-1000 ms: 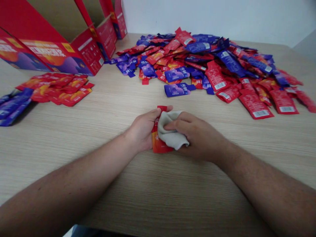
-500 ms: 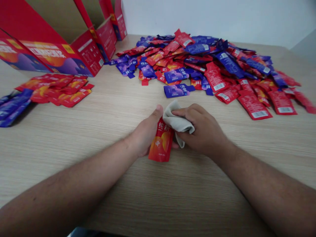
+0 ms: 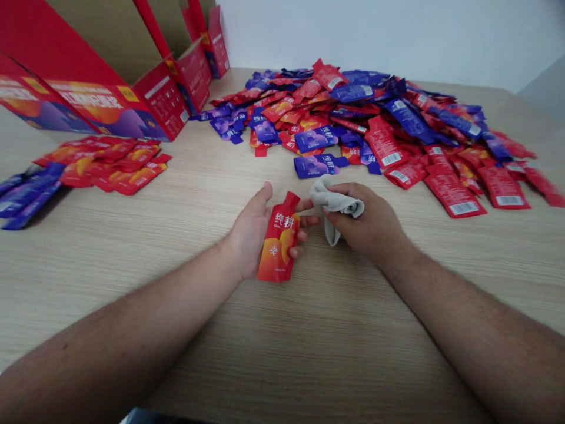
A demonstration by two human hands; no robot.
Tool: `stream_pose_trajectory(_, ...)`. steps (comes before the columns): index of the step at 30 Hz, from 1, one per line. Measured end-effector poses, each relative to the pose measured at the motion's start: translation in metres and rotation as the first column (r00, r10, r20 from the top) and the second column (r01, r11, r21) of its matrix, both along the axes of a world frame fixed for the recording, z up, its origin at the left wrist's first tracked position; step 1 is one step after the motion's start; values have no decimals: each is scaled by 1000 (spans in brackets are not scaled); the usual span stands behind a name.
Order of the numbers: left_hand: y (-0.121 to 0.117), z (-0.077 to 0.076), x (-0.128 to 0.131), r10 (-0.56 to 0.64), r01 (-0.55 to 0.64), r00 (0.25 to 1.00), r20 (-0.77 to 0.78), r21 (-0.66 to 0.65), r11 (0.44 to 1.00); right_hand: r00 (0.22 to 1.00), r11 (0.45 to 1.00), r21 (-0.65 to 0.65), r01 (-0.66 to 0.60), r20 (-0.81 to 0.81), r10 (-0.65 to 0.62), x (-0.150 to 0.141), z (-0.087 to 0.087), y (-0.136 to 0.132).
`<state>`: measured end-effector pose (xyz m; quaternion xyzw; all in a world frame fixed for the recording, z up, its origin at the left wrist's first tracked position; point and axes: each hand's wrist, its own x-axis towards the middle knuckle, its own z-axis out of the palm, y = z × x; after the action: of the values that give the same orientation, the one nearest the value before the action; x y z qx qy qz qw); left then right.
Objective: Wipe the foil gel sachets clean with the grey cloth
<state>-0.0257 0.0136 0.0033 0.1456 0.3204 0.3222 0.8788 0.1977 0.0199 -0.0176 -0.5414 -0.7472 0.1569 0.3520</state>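
My left hand holds a red and orange foil sachet with a spouted top, its fingers curled behind it and its thumb spread. My right hand is shut on a crumpled grey cloth, whose end hangs down beside the sachet. The cloth sits just right of the sachet and is not touching its face. Both hands are over the middle of the light wood-grain table.
A large heap of red and purple sachets lies beyond my hands. Smaller sorted rows of red sachets and purple sachets lie at left. Red printed cartons stand open at the back left, against a white wall.
The cloth has come off the sachet and moved right in my right hand. The sachet now lies fully exposed in my left hand, its fingers open around it.
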Motion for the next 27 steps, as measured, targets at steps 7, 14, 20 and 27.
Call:
stream_pose_trajectory(7, -2, 3, 3, 147, -147, 987, -66, 16, 989, 995, 997, -47, 58, -77, -61, -2, -2, -1)
stream_pose_trajectory(14, -2, 1, 9, 229, -218, 964, -138, 93, 972, 973, 983, -141, 116, -180, -141, -1, 1, 0)
stream_pose_trajectory(20, -3, -4, 17, 318, -256, 925, -209, 278, 926, 912, 985, -154, 84, -385, -138, 1, -9, 3)
stream_pose_trajectory(27, -3, -11, 19, 393, -267, 875, -284, 394, 879, 986, 989, 139, 39, -165, -16, -3, 17, -19)
